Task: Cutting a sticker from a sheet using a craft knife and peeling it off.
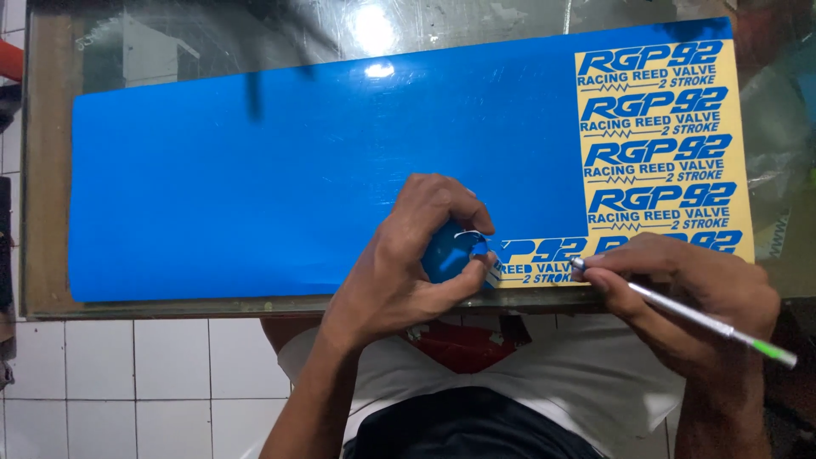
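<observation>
A long glossy blue vinyl sheet [280, 170] lies across a glass-topped table [51, 170]. At its right end the blue film is weeded away, leaving rows of blue lettering on cream backing paper [739, 153]. My left hand [416, 255] is near the sheet's front edge, pinching a curled-up strip of peeled blue vinyl [449, 252] between thumb and fingers. My right hand [680, 293] rests just right of it on the front edge, holding a thin silver craft knife [680, 313] with a green end, its tip near the lettering.
The table has a wooden frame [38, 255] around the glass. White floor tiles [136, 382] show below the front edge. My white shirt and dark shorts [476, 425] fill the bottom centre. Dark clutter sits at the far right.
</observation>
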